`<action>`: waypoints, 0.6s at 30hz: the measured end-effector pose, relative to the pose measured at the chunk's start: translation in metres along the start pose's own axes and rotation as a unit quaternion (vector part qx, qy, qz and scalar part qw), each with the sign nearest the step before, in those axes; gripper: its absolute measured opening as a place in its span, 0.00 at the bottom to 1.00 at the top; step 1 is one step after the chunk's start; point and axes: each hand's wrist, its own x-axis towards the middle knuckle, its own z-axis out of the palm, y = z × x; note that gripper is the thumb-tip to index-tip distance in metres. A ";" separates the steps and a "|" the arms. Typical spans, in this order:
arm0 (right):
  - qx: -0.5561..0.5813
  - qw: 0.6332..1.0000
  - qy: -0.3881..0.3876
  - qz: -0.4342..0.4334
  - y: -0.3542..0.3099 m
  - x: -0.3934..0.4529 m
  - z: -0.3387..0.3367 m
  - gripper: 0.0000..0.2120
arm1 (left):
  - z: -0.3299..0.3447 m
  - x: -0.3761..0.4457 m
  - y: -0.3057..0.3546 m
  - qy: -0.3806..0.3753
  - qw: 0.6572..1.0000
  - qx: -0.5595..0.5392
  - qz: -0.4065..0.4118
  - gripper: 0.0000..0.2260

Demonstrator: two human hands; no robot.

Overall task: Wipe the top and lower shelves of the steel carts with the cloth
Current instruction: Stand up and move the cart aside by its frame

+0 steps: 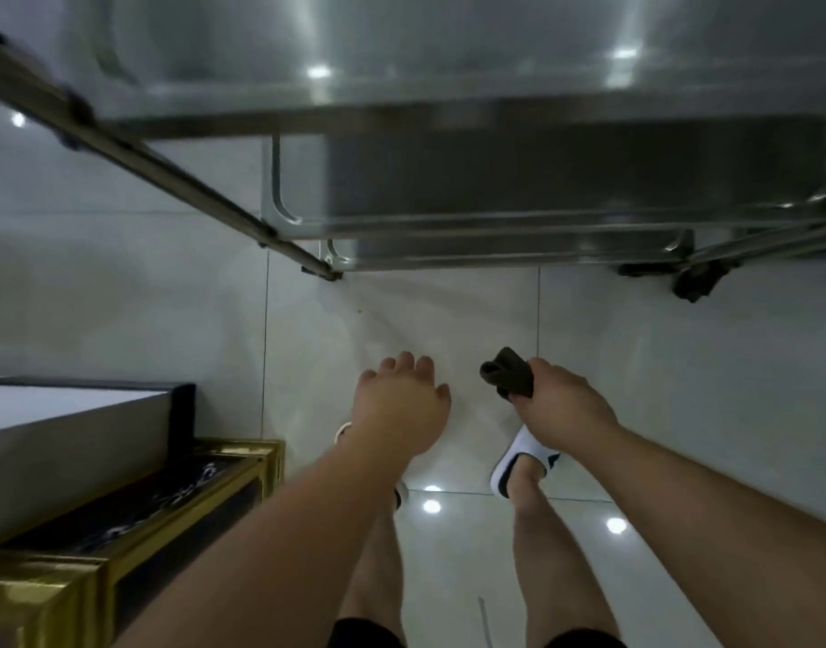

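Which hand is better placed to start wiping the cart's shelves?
Right. The right hand already grips the cloth and hangs in front of the cart; the left hand is empty, fingers relaxed.

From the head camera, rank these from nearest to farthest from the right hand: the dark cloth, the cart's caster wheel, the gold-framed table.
1. Dark cloth: gripped in the right hand itself.
2. Caster wheel: ahead and to the right, under the steel cart.
3. Gold-framed table: far left, beyond the left hand.
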 end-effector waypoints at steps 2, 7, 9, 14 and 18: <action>0.052 0.998 0.025 -0.001 -0.007 -0.038 -0.033 0.13 | -0.037 -0.026 0.019 0.028 1.000 0.007 0.012 0.22; 0.116 0.990 0.081 0.017 -0.011 -0.121 -0.126 0.14 | -0.130 -0.079 0.075 0.080 0.997 0.001 0.023 0.21; 0.121 0.987 0.107 0.016 -0.005 -0.148 -0.161 0.15 | -0.163 -0.096 0.098 0.095 0.995 -0.006 0.028 0.21; 0.133 0.976 0.172 -0.018 0.028 -0.212 -0.253 0.18 | -0.242 -0.141 0.163 0.147 0.988 0.010 0.040 0.23; 0.122 0.964 0.235 -0.035 0.059 -0.254 -0.315 0.16 | -0.292 -0.171 0.213 0.198 0.979 0.013 0.040 0.23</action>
